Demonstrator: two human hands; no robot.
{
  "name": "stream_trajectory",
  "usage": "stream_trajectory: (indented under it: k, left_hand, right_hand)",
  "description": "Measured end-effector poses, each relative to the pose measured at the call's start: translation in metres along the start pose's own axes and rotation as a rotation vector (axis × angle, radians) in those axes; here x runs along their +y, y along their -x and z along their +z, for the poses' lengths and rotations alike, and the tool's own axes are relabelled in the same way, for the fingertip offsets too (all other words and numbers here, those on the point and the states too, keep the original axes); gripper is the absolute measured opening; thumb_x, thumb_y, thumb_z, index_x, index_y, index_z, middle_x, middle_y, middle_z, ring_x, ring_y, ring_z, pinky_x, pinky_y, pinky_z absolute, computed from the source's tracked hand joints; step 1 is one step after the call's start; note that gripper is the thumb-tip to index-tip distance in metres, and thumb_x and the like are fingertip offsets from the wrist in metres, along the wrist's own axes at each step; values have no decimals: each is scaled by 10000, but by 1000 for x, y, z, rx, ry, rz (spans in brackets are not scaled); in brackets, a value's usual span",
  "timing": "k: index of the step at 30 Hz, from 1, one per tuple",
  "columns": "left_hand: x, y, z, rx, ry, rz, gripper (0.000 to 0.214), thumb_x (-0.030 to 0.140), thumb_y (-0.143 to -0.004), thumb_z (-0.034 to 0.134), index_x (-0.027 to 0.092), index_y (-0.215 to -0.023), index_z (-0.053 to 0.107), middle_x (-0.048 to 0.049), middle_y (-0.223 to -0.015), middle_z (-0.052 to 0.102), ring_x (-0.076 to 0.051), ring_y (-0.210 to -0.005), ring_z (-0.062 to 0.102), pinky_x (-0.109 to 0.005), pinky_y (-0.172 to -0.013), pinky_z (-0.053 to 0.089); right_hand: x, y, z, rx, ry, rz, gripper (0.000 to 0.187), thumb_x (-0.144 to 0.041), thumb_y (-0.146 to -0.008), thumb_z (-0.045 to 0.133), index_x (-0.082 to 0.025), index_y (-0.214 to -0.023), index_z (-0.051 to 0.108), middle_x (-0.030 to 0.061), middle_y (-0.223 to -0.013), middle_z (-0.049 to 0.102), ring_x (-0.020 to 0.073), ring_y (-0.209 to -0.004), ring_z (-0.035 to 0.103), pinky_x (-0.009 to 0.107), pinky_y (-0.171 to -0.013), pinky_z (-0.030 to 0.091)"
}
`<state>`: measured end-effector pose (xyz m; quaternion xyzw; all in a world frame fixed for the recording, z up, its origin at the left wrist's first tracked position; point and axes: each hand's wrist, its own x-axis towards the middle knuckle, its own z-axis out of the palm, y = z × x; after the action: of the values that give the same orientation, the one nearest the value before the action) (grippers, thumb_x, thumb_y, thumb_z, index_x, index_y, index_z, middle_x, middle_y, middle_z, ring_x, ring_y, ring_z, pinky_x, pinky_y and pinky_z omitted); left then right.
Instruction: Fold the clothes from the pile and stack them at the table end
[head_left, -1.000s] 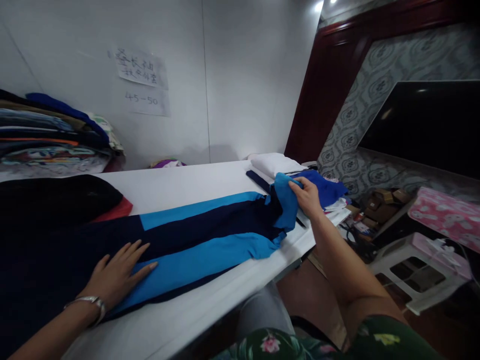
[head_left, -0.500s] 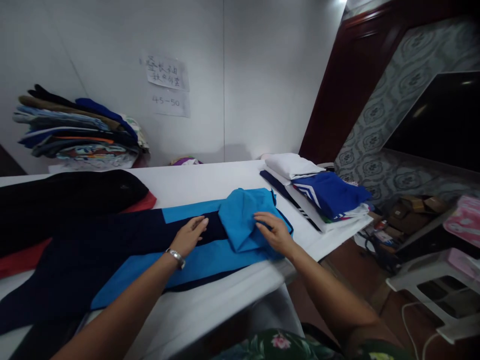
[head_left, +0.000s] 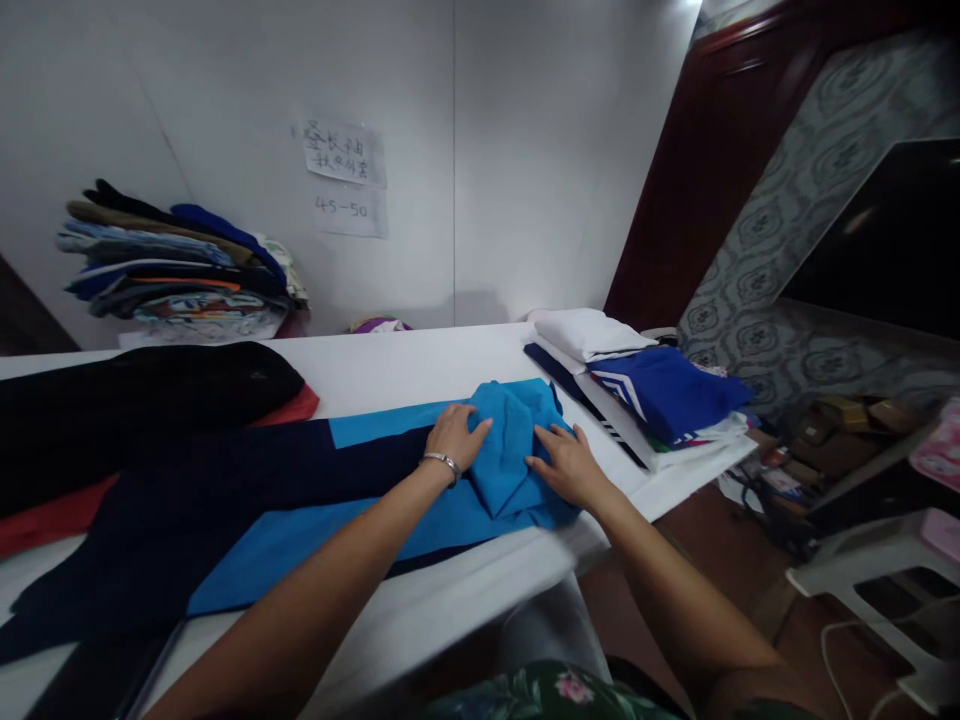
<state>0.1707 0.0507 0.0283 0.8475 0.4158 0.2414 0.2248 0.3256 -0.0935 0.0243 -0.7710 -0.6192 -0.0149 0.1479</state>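
A navy and bright-blue hooded jacket [head_left: 277, 560] lies stretched along the white table, its blue hood [head_left: 501, 455] bunched at the right end. At the hood's left edge rests my left hand [head_left: 450, 438], thumb apart from the fingers, a silver bracelet on its wrist. My right hand [head_left: 568, 468] lies on the hood's right side with its fingers spread. Both hands are open and touch the fabric from opposite sides. The jacket's left end overlaps darker clothing.
Black and red garments [head_left: 150, 400] lie at the left. A tall pile of folded clothes [head_left: 180, 265] stands behind them. Folded white and blue clothes [head_left: 660, 390] sit at the table's right end. Paper notes [head_left: 345, 155] hang on the wall. A plastic stool [head_left: 870, 570] stands lower right.
My left hand has moved right, from above the jacket's dark middle to the hood's left edge. My right hand stays at the hood, whose fabric is now more bunched. The view has shifted slightly.
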Motion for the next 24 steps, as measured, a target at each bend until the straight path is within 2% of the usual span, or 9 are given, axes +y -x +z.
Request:
stream_trajectory:
  k: [2, 4, 8, 11, 13, 16, 19, 21, 24]
  left_hand:
    - [6, 6, 6, 26, 27, 38, 409, 466, -845, 504, 165, -1100, 610, -117, -1151, 609, -237, -1067, 569, -326, -890, 439]
    - [10, 9, 10, -18, 118, 3, 435, 507, -837, 501, 167, -1082, 619, -118, -1128, 619, -240, -1043, 583, -340, -894, 444]
    - [12, 6, 14, -138, 384, -186, 515, 604, -775, 530, 158, -1002, 651, -134, -1084, 660, -285, -1069, 589, -378, -918, 445]
    - [9, 0, 13, -86, 599, -361, 550, 574, -679, 655, 163, -1045, 638, -140, -1146, 650, -306, -1153, 550, -390, -933, 450]
    - [4, -5, 6, -33, 766, -451, 517, 468, -657, 710, 172, -1072, 627, -126, -1160, 652, -290, -1154, 556, -379, -929, 464]
    - [-6, -13, -15, -106, 1072, -490, 376, 353, -689, 679, 134, -994, 655, -134, -1010, 706, -280, -988, 648, -391, -844, 521]
    - [-26, -18, -39, -195, 1256, -492, 354, 373, -756, 598, 99, -970, 663, -156, -914, 719, -278, -860, 684, -412, -767, 552]
    - [-46, -16, -46, -119, 1096, -504, 356, 391, -786, 558, 109, -977, 662, -154, -911, 720, -270, -857, 685, -396, -759, 553]
    - [-79, -5, -45, 20, 691, -530, 265, 337, -764, 582, 158, -941, 664, -130, -915, 722, -275, -938, 663, -388, -817, 523]
  right_hand:
    - [-8, -4, -1, -30, 26, -22, 535, -394, -880, 515, -124, -1338, 458, 156, -1239, 603, 344, -1265, 430, 584, -1083, 141]
    - [-15, -8, -1, -47, -45, -46, 540, -330, -875, 521, -129, -1366, 423, 154, -1220, 615, 326, -1222, 479, 573, -1088, 147]
    - [-32, -17, 9, -61, -544, -169, 589, -236, -869, 486, -228, -1435, 323, 88, -1330, 545, 254, -1193, 524, 468, -1044, 349]
    - [-47, -19, 20, -87, -932, -281, 592, -299, -867, 509, -273, -1431, 331, 33, -1411, 465, 218, -1280, 448, 418, -1052, 381]
    - [-55, -16, 20, -93, -1037, -297, 587, -366, -860, 536, -272, -1414, 368, 39, -1403, 474, 220, -1287, 443, 428, -1062, 375]
    - [-56, -8, 3, 26, -962, -313, 468, -405, -885, 508, -275, -1334, 492, 47, -1368, 513, 225, -1267, 466, 442, -1059, 381]
    - [-36, -3, -15, 219, -667, -311, 396, -383, -911, 468, -267, -1281, 553, 52, -1377, 503, 240, -1315, 401, 476, -1094, 316]
    - [-16, -4, -17, 257, -427, -230, 427, -389, -908, 467, -246, -1306, 531, 73, -1418, 451, 273, -1363, 313, 528, -1109, 252]
    - [9, -3, 0, 97, -167, -51, 509, -441, -892, 476, -224, -1352, 480, 108, -1461, 380, 337, -1381, 250, 604, -1081, 226]
